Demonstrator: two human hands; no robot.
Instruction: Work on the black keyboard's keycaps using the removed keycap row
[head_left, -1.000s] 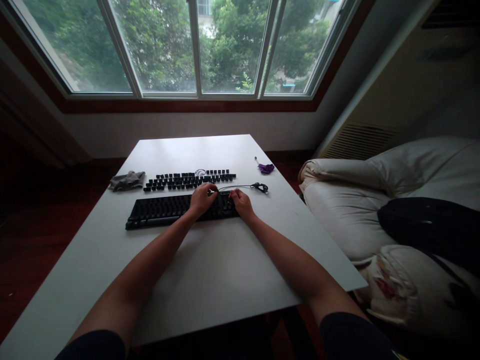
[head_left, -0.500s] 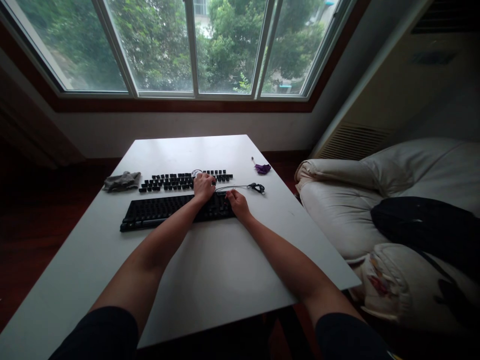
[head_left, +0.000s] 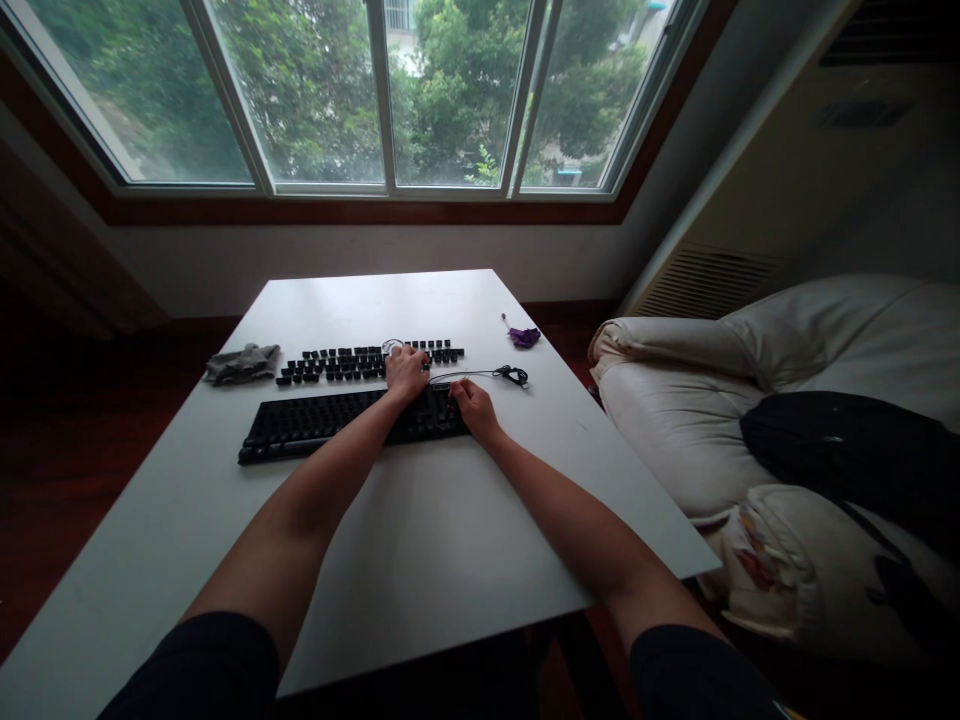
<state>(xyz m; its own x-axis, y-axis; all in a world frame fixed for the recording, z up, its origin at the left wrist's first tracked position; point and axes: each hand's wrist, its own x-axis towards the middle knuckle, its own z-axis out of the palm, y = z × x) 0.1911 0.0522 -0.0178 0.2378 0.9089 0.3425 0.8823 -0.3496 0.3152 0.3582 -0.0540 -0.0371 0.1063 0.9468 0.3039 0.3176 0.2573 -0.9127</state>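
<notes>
A black keyboard lies across the white table in front of me. At its back edge, right of the middle, my left hand rests with bent fingers curled down on it; the fingertips are partly hidden. Over the keyboard's right end, my right hand is closed in a pinch. What sits between its fingers is too small and dark to make out. Loose black keycaps stand in rows just behind the keyboard, partly covered by my left hand.
A coiled black cable lies behind my right hand. Farther back at the right is a crumpled purple item with a thin stick. A grey cloth lies at the table's left edge. A pale sofa stands to the right.
</notes>
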